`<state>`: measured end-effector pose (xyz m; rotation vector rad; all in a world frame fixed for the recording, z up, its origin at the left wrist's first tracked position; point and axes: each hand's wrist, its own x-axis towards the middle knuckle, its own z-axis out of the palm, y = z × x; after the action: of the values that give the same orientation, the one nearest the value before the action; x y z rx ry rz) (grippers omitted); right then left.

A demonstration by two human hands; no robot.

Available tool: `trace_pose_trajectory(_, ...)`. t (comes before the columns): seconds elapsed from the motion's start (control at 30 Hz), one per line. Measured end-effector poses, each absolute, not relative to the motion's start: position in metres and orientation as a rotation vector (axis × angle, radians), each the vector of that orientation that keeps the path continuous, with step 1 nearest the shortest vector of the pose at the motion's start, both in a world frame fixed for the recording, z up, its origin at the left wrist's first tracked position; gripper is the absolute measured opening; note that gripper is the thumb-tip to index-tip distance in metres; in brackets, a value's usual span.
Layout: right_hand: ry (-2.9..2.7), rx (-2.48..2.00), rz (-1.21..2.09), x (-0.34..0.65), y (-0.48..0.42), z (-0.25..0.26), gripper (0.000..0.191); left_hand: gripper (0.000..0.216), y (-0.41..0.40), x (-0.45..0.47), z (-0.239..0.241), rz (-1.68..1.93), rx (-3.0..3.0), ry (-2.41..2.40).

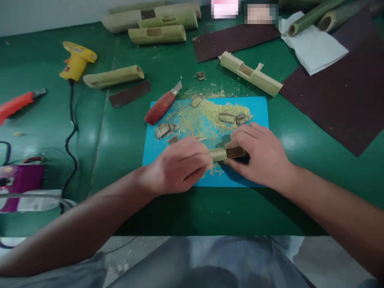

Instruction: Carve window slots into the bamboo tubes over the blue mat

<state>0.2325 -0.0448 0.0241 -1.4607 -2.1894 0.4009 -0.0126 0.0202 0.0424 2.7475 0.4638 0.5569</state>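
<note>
Over the blue sheet (258, 105), both hands grip one short bamboo tube (218, 155). My left hand (183, 166) is closed in a fist on the tube's left part and hides that end. From the right, my right hand (261, 154) pinches the tube between thumb and fingers. A dark brown patch shows between those fingers; I cannot tell whether it is the tube's cut opening or a strip of sandpaper. Yellowish dust and shavings (210, 114) cover much of the sheet, with small worn sandpaper pieces (163, 130). A red-handled knife (162, 106) lies at the sheet's upper left corner.
On the green table (126, 132) lie a notched bamboo piece (255, 76), another bamboo tube (114, 77) and a brown strip (130, 94). To the left are a yellow corded tool (75, 62), an orange cutter (21, 104) and a purple box (25, 182). Brown sheets (345, 92) lie right.
</note>
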Motion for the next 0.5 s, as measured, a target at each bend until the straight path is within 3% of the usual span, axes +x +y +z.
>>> trace_pose_trajectory(0.5,-2.210,-1.443,0.346,0.2315,-0.0471,0.0236,0.021,0.016,0.0221,-0.0165,0.0412,0.532,2.707,0.535)
